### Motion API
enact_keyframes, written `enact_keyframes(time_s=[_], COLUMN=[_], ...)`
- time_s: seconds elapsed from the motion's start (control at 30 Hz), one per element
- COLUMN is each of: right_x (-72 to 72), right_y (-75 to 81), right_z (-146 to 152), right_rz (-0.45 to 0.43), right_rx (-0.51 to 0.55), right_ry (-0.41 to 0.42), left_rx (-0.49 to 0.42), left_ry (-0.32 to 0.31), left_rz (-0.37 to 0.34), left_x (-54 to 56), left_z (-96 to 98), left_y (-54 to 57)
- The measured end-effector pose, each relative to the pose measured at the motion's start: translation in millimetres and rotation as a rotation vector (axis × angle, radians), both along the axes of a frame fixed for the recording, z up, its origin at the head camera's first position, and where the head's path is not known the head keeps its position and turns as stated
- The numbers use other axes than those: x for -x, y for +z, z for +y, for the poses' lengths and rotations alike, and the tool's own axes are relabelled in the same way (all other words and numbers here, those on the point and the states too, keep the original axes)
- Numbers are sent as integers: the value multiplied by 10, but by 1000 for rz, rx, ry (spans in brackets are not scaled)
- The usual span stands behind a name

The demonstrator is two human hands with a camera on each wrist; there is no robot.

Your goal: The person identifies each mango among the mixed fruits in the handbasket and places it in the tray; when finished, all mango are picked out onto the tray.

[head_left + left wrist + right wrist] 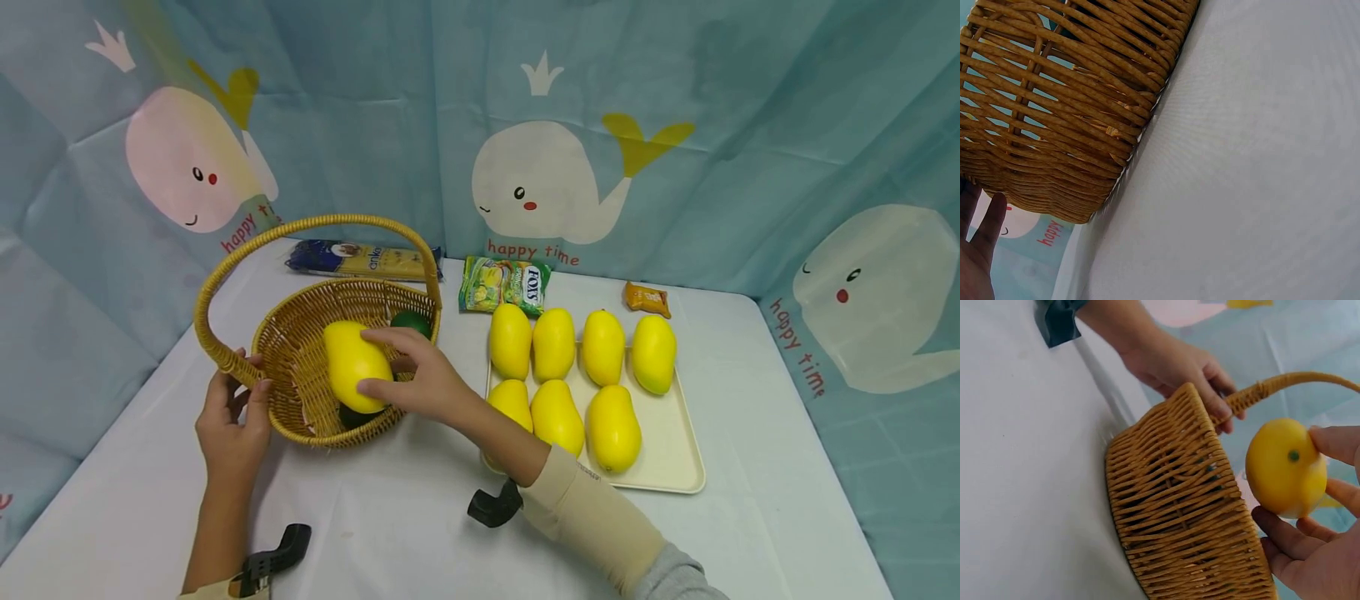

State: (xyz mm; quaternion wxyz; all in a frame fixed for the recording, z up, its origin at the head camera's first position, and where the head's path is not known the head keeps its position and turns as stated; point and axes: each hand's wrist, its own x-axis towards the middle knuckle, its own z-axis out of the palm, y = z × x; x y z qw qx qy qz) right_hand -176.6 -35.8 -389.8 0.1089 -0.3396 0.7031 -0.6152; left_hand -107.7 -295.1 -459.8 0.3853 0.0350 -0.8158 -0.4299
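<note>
A yellow mango (pixel 351 367) is held by my right hand (pixel 420 375) over the wicker basket (pixel 296 308). In the right wrist view the fingers and thumb grip the mango (pixel 1285 465) just beyond the basket rim. My left hand (pixel 238 417) holds the basket at the left foot of its arched handle (pixel 315 221); in the right wrist view this hand (pixel 1179 369) pinches the handle base. Inside the basket lies a dark green round item (pixel 411 322), and another dark one (pixel 358 415) shows partly under the mango. The left wrist view shows the woven side (pixel 1066 112) and two fingers.
Several mangoes (pixel 615 429) lie on and at the edge of a cream tray (pixel 671 450) to the right. Behind stand a long blue-and-yellow packet (pixel 360 260), a green candy bag (pixel 504 285) and a small orange packet (pixel 647 299). A printed curtain (pixel 360 125) hangs at the back.
</note>
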Motion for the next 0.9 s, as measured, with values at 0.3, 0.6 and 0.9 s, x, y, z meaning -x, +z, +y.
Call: enact_keyframes(time_s=[0.3, 0.6, 0.9], right_x=[-116, -216, -300], right_y=[48, 81, 16], right_z=[246, 489, 773], right_rz=[-39, -26, -21], right_rx=[23, 55, 67], right_ry=[-24, -78, -97], left_rx=[-2, 3, 1], left_ry=[-4, -7, -14], left_rz=[8, 17, 19], left_x=[15, 28, 13], left_z=[-18, -21, -19], left_y=[-25, -27, -24])
